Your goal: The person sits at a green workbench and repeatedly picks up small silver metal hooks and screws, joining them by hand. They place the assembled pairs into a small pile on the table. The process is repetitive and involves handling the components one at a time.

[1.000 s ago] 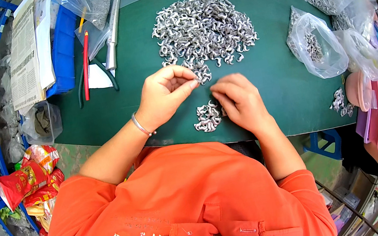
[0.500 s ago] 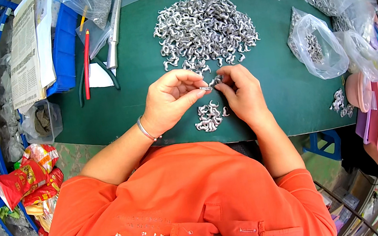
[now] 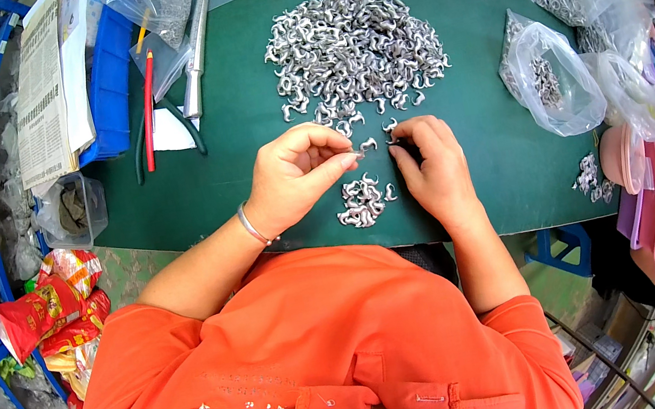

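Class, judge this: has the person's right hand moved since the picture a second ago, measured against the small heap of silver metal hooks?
Yes. The right hand moved up, away from the small heap, toward the large pile.

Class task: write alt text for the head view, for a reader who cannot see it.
A person's left hand and right hand each pinch small metal hooks over a green mat, above a small pile. A large pile lies farther back, with bags at right.
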The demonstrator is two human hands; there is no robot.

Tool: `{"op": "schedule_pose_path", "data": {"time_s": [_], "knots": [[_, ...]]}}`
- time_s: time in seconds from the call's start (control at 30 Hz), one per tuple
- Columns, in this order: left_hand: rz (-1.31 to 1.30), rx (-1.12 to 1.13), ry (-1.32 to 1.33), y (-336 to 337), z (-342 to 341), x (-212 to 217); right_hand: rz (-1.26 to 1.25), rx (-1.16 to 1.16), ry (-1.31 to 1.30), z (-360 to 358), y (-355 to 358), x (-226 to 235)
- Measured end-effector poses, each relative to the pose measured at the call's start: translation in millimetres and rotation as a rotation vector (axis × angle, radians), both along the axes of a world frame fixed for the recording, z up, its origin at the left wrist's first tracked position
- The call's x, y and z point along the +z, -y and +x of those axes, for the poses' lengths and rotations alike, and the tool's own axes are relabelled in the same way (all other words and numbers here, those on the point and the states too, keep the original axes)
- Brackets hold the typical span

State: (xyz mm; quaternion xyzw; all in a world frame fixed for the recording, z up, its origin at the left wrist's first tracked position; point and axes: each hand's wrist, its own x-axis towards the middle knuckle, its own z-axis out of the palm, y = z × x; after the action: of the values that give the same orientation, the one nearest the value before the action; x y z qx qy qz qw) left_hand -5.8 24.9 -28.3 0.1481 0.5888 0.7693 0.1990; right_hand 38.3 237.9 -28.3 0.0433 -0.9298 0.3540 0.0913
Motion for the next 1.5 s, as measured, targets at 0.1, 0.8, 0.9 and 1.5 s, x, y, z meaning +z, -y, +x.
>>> {"op": "schedule_pose_path", "data": {"time_s": [0.1,0.8,0.9,1.5], "knots": [[0.015,0.015,0.06,-1.1,2.2,-0.3,0.033,0.016,-0.082,-3.5,5.5,2.7],[-0.517,-0.303,-0.295,4.5,1.3,11.6,-1.085,0.005,0.164,16.0,6.8,3.3],[-0.334,-0.182,-0.078,-3.1,3.7,13.2,-1.174,0.017,0.186,19.8,9.4,4.4],[-0.531,-0.331,-0.534,-1.6,-8.4,12.6,0.007,0.026,-0.092,-17.1,-0.2,-1.9]]}}
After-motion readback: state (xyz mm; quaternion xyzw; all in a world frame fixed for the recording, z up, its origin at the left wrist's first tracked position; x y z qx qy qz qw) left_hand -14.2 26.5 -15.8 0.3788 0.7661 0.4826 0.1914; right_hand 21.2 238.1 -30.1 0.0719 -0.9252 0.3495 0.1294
